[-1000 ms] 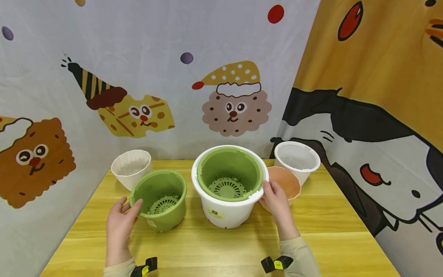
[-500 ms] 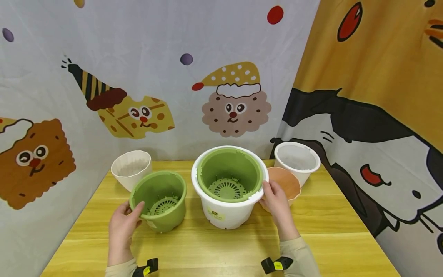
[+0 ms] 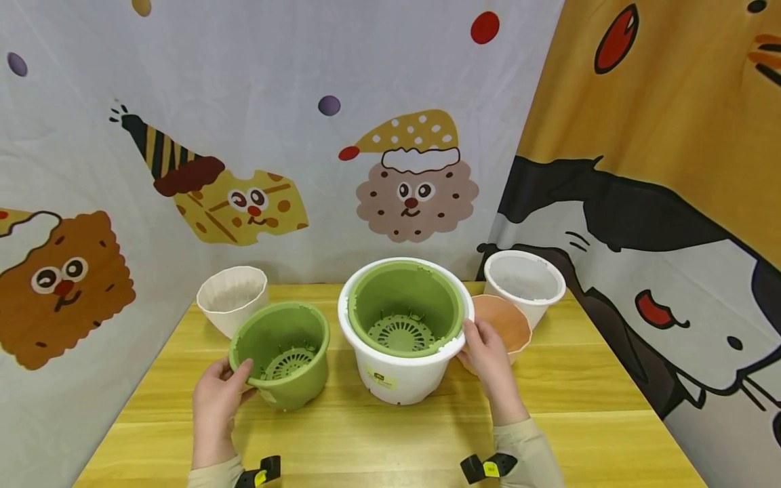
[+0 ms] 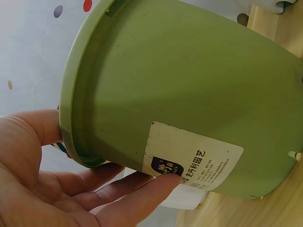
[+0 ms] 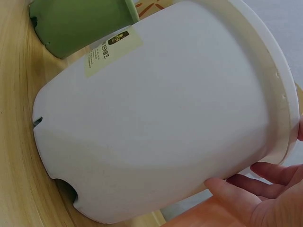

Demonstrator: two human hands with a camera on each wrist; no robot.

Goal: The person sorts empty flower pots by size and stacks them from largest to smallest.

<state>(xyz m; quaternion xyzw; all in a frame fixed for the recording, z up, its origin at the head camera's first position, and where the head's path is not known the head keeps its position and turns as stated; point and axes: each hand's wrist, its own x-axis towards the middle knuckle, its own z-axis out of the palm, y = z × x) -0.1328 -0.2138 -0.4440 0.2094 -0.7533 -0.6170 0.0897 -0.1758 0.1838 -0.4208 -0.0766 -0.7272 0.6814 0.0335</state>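
At left, the left grip (image 3: 216,400) pinches the rim of the green pot (image 3: 295,388), which sits on the bench (image 3: 354,447) just near of the cream pot (image 3: 223,320); its thumb is over the rim, its fingers against the outer wall. This hold is off to one side, so moving the pot well probably calls for a firm thumb and fingers spread under the lip, lest it tip. At centre stands the white pot (image 3: 399,383), with an inner green pot (image 3: 405,293) nested in it. The right grip (image 3: 490,356) holds its right rim, in front of the orange pot (image 3: 502,324); steady, gentle pressure should keep the nested pair level. Compared with a second ago, the left thumb and fingers have closed onto the rim; the right grip and the pots look unmoved.
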